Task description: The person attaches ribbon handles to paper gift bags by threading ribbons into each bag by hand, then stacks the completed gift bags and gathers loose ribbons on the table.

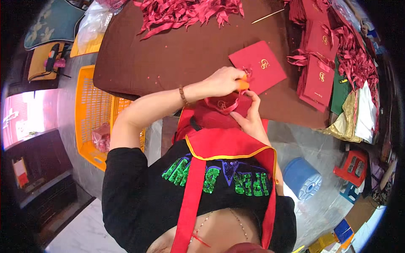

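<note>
My left hand [225, 82], wearing a beaded bracelet, is closed round a small orange-handled tool [243, 83] at the table's near edge. The tool's working end is hidden, so its exact kind does not show. Just below it, my right hand [249, 113] pinches a dark red card [222, 104] with gold print and a glossy red ribbon. Part of that card is covered by the ribbon and fingers. Beyond both hands, a larger square red card [263, 66] with a gold emblem lies flat on the brown-covered table [168, 57].
Loose red ribbons [185, 14] heap at the table's far side, near a thin stick [268, 16]. Stacked red cards [316, 82] with ribbons line the right. A yellow plastic basket [86, 114] stands left on the floor; a blue bucket [301, 177] stands right.
</note>
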The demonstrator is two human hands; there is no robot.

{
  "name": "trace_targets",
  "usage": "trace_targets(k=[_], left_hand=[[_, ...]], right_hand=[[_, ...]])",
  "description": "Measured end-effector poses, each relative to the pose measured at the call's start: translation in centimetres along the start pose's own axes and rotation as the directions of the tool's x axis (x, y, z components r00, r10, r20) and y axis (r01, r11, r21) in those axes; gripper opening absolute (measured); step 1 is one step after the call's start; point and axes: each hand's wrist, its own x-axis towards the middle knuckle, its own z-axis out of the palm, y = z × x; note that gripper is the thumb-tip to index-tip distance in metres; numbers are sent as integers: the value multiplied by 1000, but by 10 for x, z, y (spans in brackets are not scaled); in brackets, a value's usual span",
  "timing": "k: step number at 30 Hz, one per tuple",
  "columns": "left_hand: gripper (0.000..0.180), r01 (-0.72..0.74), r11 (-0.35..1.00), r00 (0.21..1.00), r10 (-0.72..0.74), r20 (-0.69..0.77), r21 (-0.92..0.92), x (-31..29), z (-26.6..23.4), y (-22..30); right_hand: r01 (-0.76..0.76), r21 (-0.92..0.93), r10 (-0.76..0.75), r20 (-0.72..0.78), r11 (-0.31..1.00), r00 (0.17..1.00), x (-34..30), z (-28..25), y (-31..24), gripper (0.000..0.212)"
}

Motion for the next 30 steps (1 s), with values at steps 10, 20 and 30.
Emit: trace_targets(k=[10,20,30], left_hand=[[21,-58,907,992,4,-129,-417,40,-31,-6],[42,166,714,984,-166,66,-680,-32,-17,-18],[51,-529,813,709,581,-400,244,50,-13,102]], right_hand=[[-68,352,74,-3,934,997,5,-11,-3,83],[184,698,185,-419,692,889,30,-35,-5,75],[193,529,197,-593,827,781,20,-80,-13,66]])
